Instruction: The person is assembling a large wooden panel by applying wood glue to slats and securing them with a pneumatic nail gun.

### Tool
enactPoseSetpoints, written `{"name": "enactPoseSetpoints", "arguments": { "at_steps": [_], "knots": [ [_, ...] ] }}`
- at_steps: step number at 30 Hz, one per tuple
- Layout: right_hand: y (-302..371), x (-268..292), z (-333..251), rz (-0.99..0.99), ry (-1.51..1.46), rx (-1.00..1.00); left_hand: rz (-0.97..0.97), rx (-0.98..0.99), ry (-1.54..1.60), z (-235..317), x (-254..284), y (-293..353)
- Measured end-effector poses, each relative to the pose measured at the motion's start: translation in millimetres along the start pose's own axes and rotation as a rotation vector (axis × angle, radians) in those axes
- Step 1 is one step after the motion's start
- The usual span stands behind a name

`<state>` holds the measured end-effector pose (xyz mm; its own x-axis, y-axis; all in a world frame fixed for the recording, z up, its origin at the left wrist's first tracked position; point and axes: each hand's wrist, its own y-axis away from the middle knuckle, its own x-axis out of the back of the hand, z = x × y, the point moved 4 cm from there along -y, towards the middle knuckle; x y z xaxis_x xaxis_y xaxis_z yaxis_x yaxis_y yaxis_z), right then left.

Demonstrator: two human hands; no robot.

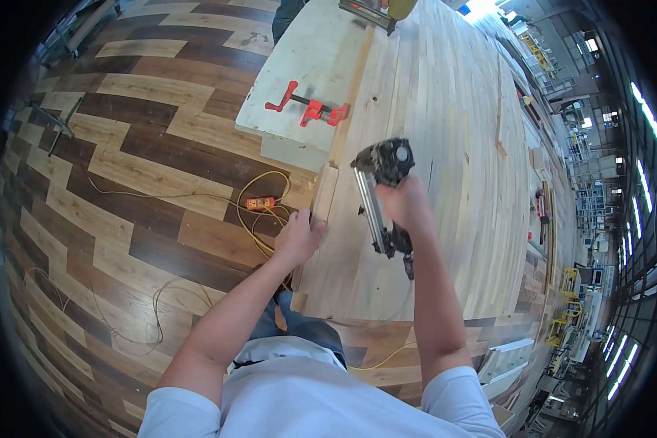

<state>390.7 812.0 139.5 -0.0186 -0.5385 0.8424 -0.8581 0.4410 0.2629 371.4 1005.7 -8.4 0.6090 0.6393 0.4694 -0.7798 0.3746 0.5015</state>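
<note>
A black and silver nail gun [391, 162] is in my right hand [407, 206], with the fingers closed around its handle. It is held over a large panel of pale wooden strips [460, 212], its silver magazine slanting toward me. At the panel's left edge, my left hand [298, 237] grips a short wooden strip [326, 191] that lies along the side. The thumb is by the top of the strip; some of the fingers are hidden on its outer side.
A red bar clamp [314, 112] lies on the white table [285, 87] beyond my left hand. An orange power outlet box [260, 204] with yellow cords is on the wood-patterned floor [153, 139]. Another nail gun [369, 12] appears at the far end.
</note>
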Motion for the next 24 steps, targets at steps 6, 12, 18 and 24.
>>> {"name": "enactPoseSetpoints", "arguments": {
  "at_steps": [6, 12, 18, 24],
  "knots": [
    [-50.4, -3.8, 3.5, -0.049, 0.053, -0.047, 0.024, -0.018, 0.017, 4.1, -0.5, 0.6],
    [-59.3, -6.0, 1.0, -0.082, 0.154, -0.051, 0.053, -0.057, -0.002, -4.6, -1.4, -2.7],
    [-106.1, 31.4, 26.3, 0.030, -0.086, -0.126, 0.022, -0.011, -0.009, 6.1, -5.2, 0.8],
    [-125.5, 24.5, 31.8, -0.067, -0.098, -0.172, 0.044, 0.006, -0.012, -1.1, -1.2, 3.5]
  ]
}}
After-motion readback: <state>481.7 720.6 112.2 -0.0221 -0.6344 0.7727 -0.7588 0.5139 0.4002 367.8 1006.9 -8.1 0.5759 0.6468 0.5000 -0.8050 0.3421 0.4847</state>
